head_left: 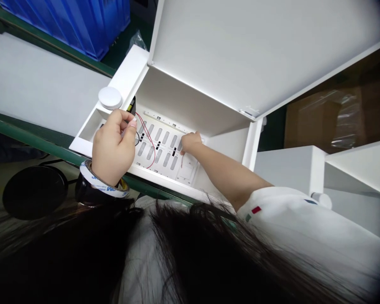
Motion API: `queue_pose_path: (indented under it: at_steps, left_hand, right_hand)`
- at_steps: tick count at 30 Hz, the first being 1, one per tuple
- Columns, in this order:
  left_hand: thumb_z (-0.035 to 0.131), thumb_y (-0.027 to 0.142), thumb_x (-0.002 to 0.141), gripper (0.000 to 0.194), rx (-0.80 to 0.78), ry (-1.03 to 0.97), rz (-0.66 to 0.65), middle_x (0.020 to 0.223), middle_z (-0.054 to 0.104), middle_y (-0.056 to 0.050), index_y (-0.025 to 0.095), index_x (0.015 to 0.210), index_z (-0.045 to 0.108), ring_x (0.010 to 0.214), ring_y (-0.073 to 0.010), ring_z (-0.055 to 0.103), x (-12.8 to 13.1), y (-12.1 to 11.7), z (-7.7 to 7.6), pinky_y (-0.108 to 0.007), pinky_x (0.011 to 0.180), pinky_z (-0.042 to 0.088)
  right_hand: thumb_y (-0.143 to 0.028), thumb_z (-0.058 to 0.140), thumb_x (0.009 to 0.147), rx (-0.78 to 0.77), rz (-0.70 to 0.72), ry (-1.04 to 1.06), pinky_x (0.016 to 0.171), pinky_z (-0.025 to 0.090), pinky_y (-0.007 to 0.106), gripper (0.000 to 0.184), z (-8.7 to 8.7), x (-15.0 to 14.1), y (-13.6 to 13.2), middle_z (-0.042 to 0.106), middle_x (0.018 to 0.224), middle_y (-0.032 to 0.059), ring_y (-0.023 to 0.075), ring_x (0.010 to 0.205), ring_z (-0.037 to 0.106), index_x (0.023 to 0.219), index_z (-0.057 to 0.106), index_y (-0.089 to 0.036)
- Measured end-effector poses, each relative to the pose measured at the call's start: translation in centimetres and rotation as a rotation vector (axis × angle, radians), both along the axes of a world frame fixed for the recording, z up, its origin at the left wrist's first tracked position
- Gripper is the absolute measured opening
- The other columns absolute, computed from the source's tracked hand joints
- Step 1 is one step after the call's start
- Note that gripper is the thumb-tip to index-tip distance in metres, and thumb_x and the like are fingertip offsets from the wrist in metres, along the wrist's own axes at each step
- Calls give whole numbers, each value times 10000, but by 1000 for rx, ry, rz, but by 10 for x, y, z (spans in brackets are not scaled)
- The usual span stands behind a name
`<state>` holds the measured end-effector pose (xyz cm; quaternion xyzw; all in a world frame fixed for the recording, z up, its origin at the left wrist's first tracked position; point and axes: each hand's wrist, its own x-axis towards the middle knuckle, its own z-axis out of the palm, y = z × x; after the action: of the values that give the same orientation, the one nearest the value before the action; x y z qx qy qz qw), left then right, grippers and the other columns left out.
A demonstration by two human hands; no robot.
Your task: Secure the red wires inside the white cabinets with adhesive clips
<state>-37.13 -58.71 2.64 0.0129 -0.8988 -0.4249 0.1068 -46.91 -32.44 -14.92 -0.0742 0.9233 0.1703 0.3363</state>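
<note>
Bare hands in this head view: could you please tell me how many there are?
2: the left hand, seemingly pinching a small white piece beside the red wires; the right hand, inside the open white box at the slotted panel. No others show.

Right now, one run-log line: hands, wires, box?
left hand: pinching small white piece | right hand: inside white box, at slotted panel | red wires: across panel | lid: open
</note>
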Motion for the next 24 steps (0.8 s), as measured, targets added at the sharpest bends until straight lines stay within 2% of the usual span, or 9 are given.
queue_pose_path:
  at_steps: [3, 5, 8, 11, 14, 16, 19, 22, 24]
  left_hand:
    - [542, 312, 925, 133, -9, -22, -12, 714, 583, 15, 247, 999, 631, 665, -150, 549, 0, 2, 3, -308, 674, 409]
    - [540, 327, 928, 166, -9, -31, -25, 683, 578, 20, 254, 1025, 653, 628, -143, 534, 0, 2, 4, -303, 655, 410]
    - [532, 341, 933, 221, 13, -27, -53, 744, 649, 10, 248, 1061, 686, 673, -147, 579, 1, 3, 5, -299, 686, 451]
    - [527, 340, 936, 254, 30, -4, -70, 945, 726, -15, 234, 1072, 714, 865, -177, 649, 2, 3, 4, -316, 815, 497]
    - [510, 306, 941, 281, -15, -7, -59, 1051, 723, -29, 236, 1120, 715, 977, -200, 655, 1, 1, 4, -349, 902, 506]
    - [500, 260, 935, 314, -63, -3, -71, 1081, 702, -45, 231, 1176, 699, 1002, -209, 649, 0, 0, 5, -363, 923, 511]
    - [523, 223, 912, 327, -103, -2, -141, 1059, 691, -51, 226, 1186, 702, 972, -210, 651, -1, -1, 5, -362, 897, 529]
    - [602, 229, 867, 255, -79, -58, -154, 980, 729, -27, 234, 1078, 745, 901, -196, 671, 0, 0, 6, -338, 843, 553]
    - [657, 219, 826, 228, -14, -96, -128, 915, 745, -9, 236, 1033, 751, 844, -179, 683, 1, 1, 8, -317, 815, 568]
  right_hand:
    - [-692, 669, 716, -136, -151, 7, 933, 395, 410, 631, -1, -1, -6, 692, 1042, 161, 288, 997, 608, 1015, 701, -137]
    - [-721, 572, 778, -180, -175, 40, 936, 398, 413, 640, -3, 0, -11, 696, 1024, 160, 289, 1004, 612, 1009, 700, -137]
    - [-673, 573, 817, -136, -122, 51, 975, 366, 438, 606, -4, 4, -15, 699, 1038, 176, 301, 1031, 618, 1040, 696, -124]
    - [-597, 678, 783, -31, -15, 23, 1005, 332, 459, 548, 0, 5, -12, 694, 1100, 190, 322, 1086, 607, 1062, 703, -126]
    - [-409, 830, 687, 51, 85, -24, 1023, 318, 458, 465, 9, 1, -9, 693, 1141, 179, 328, 1131, 594, 1050, 719, -140]
    - [-345, 837, 685, -10, 74, -25, 999, 356, 441, 415, 22, -4, -14, 700, 1129, 172, 313, 1099, 614, 1028, 728, -140]
    - [-388, 769, 760, -376, -55, 46, 870, 456, 363, 314, 57, -12, -31, 730, 1012, 139, 250, 959, 652, 955, 742, -142]
    - [-446, 682, 839, -1012, -190, 85, 779, 495, 292, 330, 113, -9, -50, 741, 907, 86, 161, 810, 643, 956, 740, -143]
    - [-462, 687, 836, -1364, -232, -42, 761, 516, 271, 351, 148, -1, -59, 743, 905, 76, 127, 773, 636, 965, 739, -140]
